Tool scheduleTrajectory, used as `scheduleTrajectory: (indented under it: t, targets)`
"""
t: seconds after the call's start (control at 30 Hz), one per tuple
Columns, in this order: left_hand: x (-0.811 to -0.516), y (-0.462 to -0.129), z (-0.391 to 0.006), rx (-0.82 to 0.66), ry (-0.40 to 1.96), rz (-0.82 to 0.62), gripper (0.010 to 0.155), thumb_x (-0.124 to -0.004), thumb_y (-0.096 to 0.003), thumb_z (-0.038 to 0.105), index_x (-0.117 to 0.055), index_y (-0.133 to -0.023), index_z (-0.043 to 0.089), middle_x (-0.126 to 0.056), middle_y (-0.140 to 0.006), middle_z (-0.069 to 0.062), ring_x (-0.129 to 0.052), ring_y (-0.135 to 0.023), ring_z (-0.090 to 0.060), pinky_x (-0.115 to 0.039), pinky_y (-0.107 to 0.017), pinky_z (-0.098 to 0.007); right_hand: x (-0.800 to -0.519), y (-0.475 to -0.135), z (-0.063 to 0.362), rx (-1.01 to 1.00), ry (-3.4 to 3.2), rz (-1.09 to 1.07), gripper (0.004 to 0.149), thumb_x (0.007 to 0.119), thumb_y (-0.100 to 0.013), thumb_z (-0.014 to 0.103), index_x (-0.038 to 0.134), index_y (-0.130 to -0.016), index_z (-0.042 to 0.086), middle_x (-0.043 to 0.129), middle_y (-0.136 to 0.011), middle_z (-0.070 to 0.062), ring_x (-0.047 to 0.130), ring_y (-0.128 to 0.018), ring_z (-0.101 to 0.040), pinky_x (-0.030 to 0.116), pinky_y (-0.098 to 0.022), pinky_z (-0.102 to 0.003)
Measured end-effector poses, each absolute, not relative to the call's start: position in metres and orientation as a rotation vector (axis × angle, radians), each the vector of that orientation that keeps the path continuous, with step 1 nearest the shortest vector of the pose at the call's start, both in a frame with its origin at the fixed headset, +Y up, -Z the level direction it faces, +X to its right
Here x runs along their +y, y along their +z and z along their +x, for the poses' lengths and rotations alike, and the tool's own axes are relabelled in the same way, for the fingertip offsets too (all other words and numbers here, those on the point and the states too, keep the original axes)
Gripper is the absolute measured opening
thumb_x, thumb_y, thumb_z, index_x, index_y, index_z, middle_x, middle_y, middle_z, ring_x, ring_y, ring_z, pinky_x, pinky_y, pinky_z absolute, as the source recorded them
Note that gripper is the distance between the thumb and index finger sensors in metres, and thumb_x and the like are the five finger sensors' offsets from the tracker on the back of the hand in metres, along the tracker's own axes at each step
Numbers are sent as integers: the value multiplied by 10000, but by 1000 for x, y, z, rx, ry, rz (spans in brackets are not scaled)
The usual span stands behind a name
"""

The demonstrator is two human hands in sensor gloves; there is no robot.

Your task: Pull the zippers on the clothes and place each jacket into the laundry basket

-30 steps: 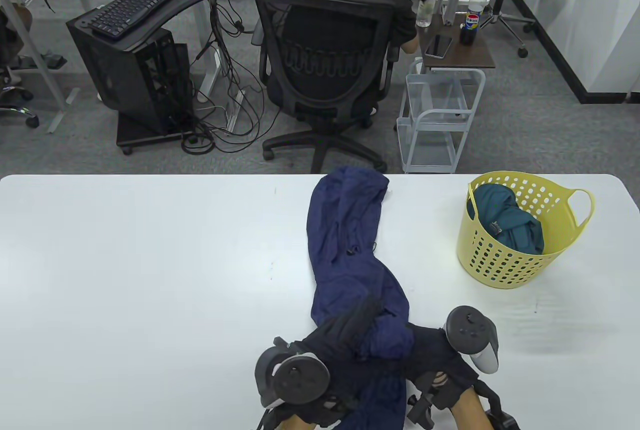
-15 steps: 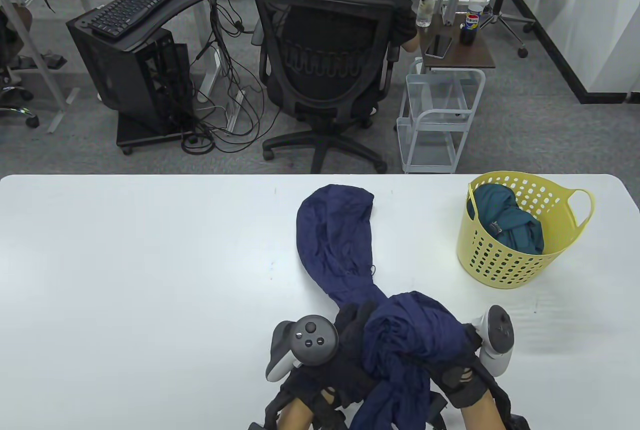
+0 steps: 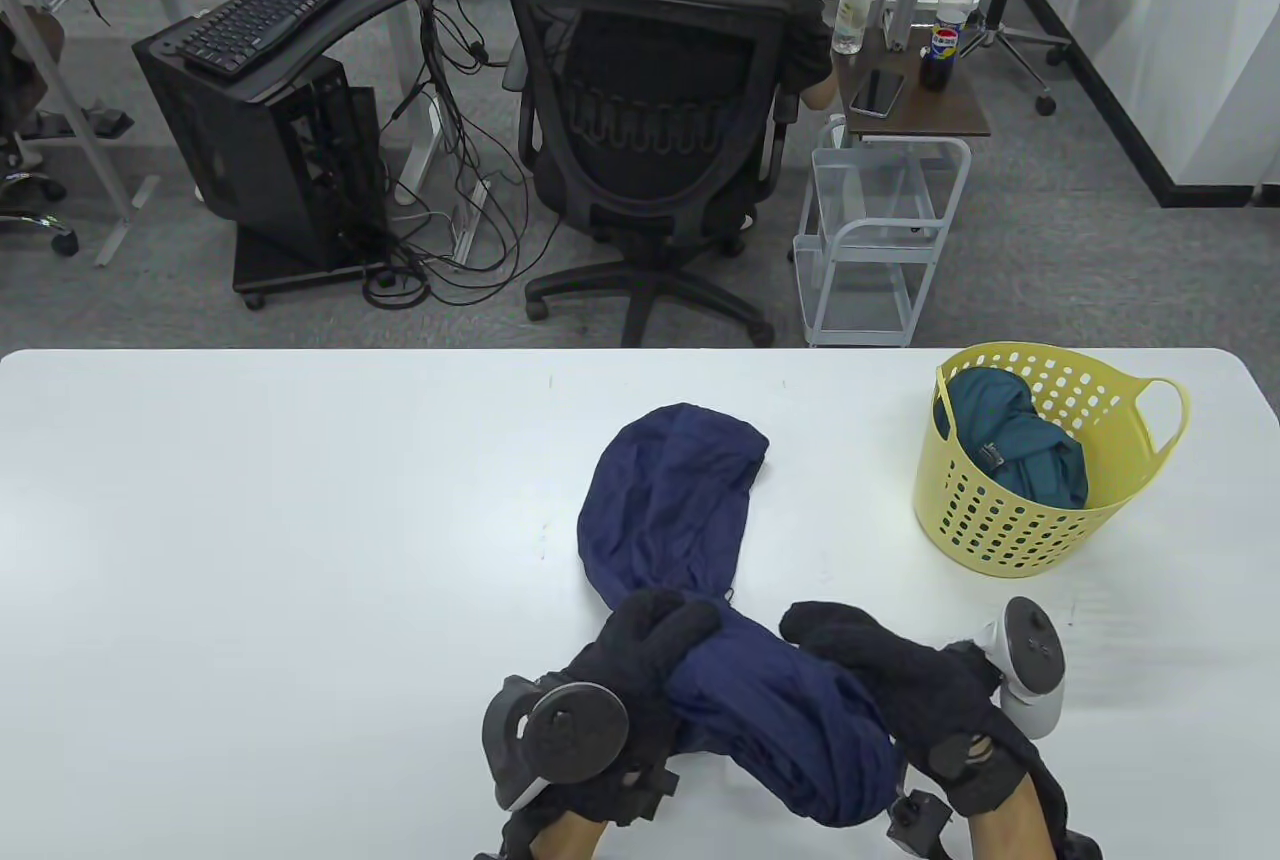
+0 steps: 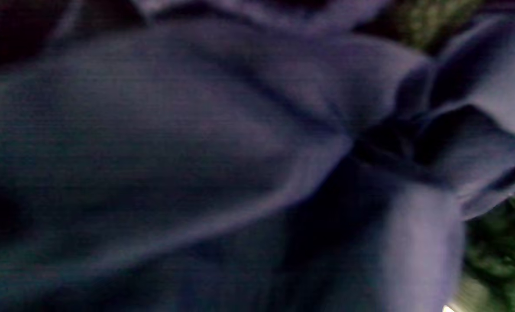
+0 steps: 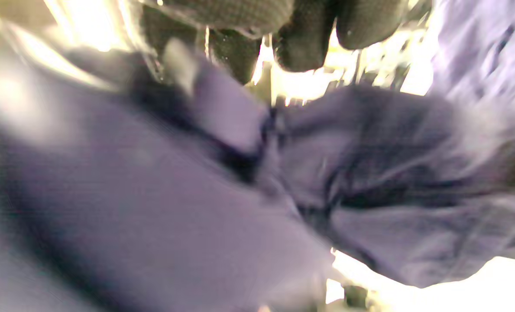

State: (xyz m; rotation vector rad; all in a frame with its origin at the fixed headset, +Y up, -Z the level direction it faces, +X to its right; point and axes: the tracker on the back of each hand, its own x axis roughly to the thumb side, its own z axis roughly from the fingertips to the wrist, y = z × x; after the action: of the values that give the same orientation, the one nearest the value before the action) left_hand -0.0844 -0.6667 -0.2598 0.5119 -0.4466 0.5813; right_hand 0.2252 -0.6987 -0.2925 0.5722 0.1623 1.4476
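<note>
Near the front edge of the white table (image 3: pixel 300 520), the left hand (image 3: pixel 640 660) is gripping the bunched navy jacket (image 3: pixel 680 520), fingers curled round it, while the right hand (image 3: pixel 880 670) is lying over the bundle's other side, its grip unclear. Well apart, the yellow laundry basket (image 3: pixel 1010 520) is holding a teal jacket (image 3: pixel 1020 450).

a white table (image 3: pixel 250 550) bears a navy jacket (image 3: pixel 670 500) and a yellow laundry basket (image 3: pixel 1010 525).

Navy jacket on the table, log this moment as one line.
navy jacket: bunched on table | left hand: grips jacket | right hand: rests on jacket, grip unclear | yellow basket: holds teal jacket
</note>
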Motion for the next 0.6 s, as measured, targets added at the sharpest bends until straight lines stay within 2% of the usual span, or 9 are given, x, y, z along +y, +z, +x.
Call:
scheduleTrajectory:
  t: [0.07, 0.1, 0.17, 0.27, 0.33, 0.4, 0.43, 0.5, 0.6]
  targets:
    - [-662, -253, -79, -517, 466, 583, 599, -935, -371, 340, -688, -855, 593, -725, -987, 109, -963, -767, -267, -903, -461, -460, -705, -294, 227, 119, 1432, 502, 482, 736, -563, 269, 687, -1039, 328, 684, -1149, -21, 694, -1008, -426, 625, -696, -612]
    - [-662, -251, -74, -540, 435, 592, 594, -938, -367, 328, -705, -843, 595, -723, -990, 112, -948, -783, -270, -885, -479, -465, -706, -295, 225, 131, 1424, 507, 536, 780, -558, 370, 635, -1070, 310, 634, -1173, -40, 638, -1030, -446, 607, -695, -628]
    - [-660, -241, -55, -608, 329, 606, 589, -944, -362, 312, -726, -824, 605, -719, -998, 127, -923, -815, -264, -855, -515, -465, -710, -295, 212, 235, 1448, 581, 875, 883, -477, 580, 404, -1145, 279, 364, -1251, -83, 343, -1086, -512, 426, -724, -690]
    - [-659, -222, -23, -736, 208, 654, 599, -962, -342, 317, -730, -819, 596, -744, -988, 140, -935, -821, -243, -853, -528, -444, -721, -293, 185, 582, 1696, 796, 1230, 931, -378, 686, -5, -1087, 321, -127, -1179, -64, -83, -1024, -499, 135, -701, -722]
    - [-660, -212, -11, -802, 215, 687, 655, -1004, -309, 299, -718, -839, 556, -768, -971, 135, -956, -805, -240, -862, -524, -434, -729, -291, 177, 649, 1640, 857, 1271, 958, -346, 687, -26, -1070, 336, -145, -1160, -76, -112, -997, -503, 121, -673, -734]
    - [-659, -211, -13, -801, 240, 705, 724, -1034, -288, 333, -669, -879, 539, -754, -982, 139, -957, -806, -195, -867, -533, -385, -728, -291, 177, 642, 1590, 854, 1221, 1028, -354, 587, 104, -1111, 330, 75, -1239, -102, 17, -1060, -508, 168, -690, -740]
    - [-660, -214, -16, -783, 279, 697, 783, -1057, -258, 359, -643, -900, 528, -728, -1001, 126, -937, -819, -161, -854, -547, -355, -726, -291, 176, 625, 1615, 849, 1186, 1039, -360, 554, 166, -1125, 311, 238, -1240, -123, 250, -1107, -530, 288, -718, -743]
    - [-662, -219, -20, -755, 304, 685, 897, -1088, -208, 392, -580, -938, 510, -655, -1040, 114, -861, -882, -168, -813, -585, -347, -726, -292, 168, 596, 1662, 832, 1105, 1059, -366, 470, 288, -1118, 227, 504, -1137, -187, 792, -940, -439, 667, -693, -630]
    - [-662, -227, -30, -679, 290, 645, 949, -1074, -185, 495, -534, -965, 510, -640, -1060, 106, -782, -943, -198, -755, -637, -405, -726, -294, 165, 571, 1703, 801, 1031, 1085, -362, 417, 391, -1095, 208, 674, -1044, -143, 987, -699, -305, 839, -579, -501]
